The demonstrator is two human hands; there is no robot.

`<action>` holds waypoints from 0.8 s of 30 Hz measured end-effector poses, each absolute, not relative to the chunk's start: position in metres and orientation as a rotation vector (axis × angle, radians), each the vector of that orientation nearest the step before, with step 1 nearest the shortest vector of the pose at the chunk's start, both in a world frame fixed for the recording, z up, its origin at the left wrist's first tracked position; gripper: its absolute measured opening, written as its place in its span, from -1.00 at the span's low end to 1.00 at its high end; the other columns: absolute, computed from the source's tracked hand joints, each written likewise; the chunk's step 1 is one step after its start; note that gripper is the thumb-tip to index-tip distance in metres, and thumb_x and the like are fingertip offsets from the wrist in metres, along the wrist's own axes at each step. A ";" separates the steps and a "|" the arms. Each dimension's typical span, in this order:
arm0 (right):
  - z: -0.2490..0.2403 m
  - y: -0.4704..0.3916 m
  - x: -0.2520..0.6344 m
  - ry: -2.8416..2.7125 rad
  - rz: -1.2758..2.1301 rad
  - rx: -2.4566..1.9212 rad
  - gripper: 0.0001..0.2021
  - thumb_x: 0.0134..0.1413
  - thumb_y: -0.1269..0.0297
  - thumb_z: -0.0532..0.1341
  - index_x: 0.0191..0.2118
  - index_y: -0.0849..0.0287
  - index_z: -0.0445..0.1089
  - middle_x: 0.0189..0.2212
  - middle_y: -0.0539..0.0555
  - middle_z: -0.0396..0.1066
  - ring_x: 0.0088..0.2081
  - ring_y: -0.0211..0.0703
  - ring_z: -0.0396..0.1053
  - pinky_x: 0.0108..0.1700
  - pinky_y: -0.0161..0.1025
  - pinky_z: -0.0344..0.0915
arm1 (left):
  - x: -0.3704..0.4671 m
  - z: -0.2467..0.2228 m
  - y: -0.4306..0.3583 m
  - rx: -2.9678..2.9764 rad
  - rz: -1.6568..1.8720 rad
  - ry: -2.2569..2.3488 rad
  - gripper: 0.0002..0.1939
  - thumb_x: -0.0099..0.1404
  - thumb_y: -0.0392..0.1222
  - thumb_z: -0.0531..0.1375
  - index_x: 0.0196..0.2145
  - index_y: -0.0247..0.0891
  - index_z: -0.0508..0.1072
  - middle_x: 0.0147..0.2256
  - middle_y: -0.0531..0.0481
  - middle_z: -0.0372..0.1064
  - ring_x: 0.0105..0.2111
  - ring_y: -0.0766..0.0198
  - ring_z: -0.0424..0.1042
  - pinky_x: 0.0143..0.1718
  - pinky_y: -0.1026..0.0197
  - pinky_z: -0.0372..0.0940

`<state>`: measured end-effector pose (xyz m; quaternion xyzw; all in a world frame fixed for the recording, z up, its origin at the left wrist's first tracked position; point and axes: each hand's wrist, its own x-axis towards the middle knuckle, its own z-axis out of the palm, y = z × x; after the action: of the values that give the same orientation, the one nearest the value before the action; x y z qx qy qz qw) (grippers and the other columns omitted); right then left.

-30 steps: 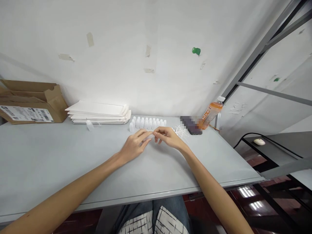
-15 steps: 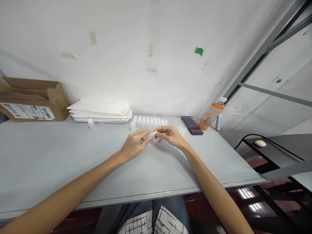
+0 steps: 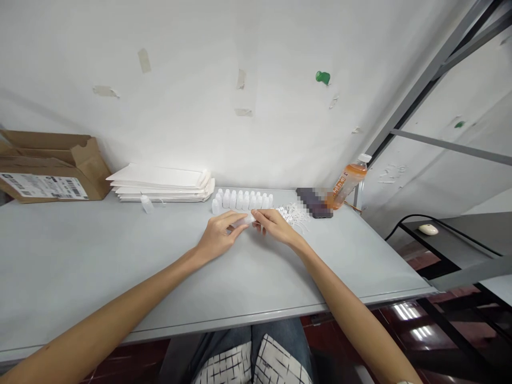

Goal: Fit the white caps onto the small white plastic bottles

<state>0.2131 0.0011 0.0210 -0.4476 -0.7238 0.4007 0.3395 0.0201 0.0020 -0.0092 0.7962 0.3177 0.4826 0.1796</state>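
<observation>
My left hand (image 3: 220,233) is closed around a small translucent white plastic bottle (image 3: 242,220), held on its side just above the table. At the bottle's right-hand end, my right hand (image 3: 274,224) pinches with thumb and fingers; they cover that tip, and any small part there is hidden. Behind the hands stand rows of similar small bottles (image 3: 240,201), upright and close together. Right beside my right hand lies a loose pile of small white plastic pieces (image 3: 294,214), some with thin tails. One more small bottle (image 3: 146,204), with a thin tip, leans against the stack of white envelopes (image 3: 164,184).
An open cardboard box (image 3: 48,170) stands at the far left of the grey table (image 3: 100,266). On the right are a dark phone (image 3: 306,198) and a bottle of orange drink (image 3: 348,184). Further right, a white mouse (image 3: 428,230) rests on a dark surface.
My right hand has shifted slightly left, its fingers now covering the bottle's white tip. More of the pile shows beside it. The view has shifted slightly.
</observation>
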 end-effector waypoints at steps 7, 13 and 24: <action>0.027 -0.002 0.215 -1.915 1.043 -1.116 -0.64 0.20 -0.02 0.09 -0.43 0.18 0.27 -0.55 -0.02 0.29 -0.49 -0.27 0.29 -0.46 -0.33 0.26 | 0.022 -0.003 0.000 1.929 1.175 0.923 -0.64 0.27 -0.02 0.20 -0.14 -0.37 0.52 -0.35 -0.10 0.52 -0.51 0.25 0.52 -0.44 0.19 0.49; 0.016 0.002 0.212 -1.850 1.169 -1.069 -0.54 0.20 -0.07 0.06 -0.59 0.15 0.10 -0.66 -0.09 0.10 -0.59 -0.31 0.18 -0.46 -0.29 0.23 | 0.020 -0.005 -0.002 2.297 1.320 0.912 -0.76 0.32 -0.10 0.17 -0.21 -0.28 0.55 -0.29 -0.09 0.54 -0.43 0.26 0.50 -0.40 0.25 0.44; 0.025 -0.002 0.211 -1.855 1.065 -1.102 -0.56 0.20 -0.11 0.06 -0.50 0.17 0.22 -0.63 -0.06 0.24 -0.57 -0.30 0.24 -0.44 -0.32 0.18 | 0.021 0.001 -0.003 2.056 1.205 0.918 -0.70 0.29 -0.02 0.18 -0.24 -0.31 0.55 -0.41 -0.04 0.51 -0.52 0.28 0.48 -0.45 0.25 0.46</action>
<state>0.2106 -0.0023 0.0247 -0.4274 -0.7194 0.4130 0.3594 0.0207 -0.0032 0.0014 0.7706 0.3441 0.4515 0.2897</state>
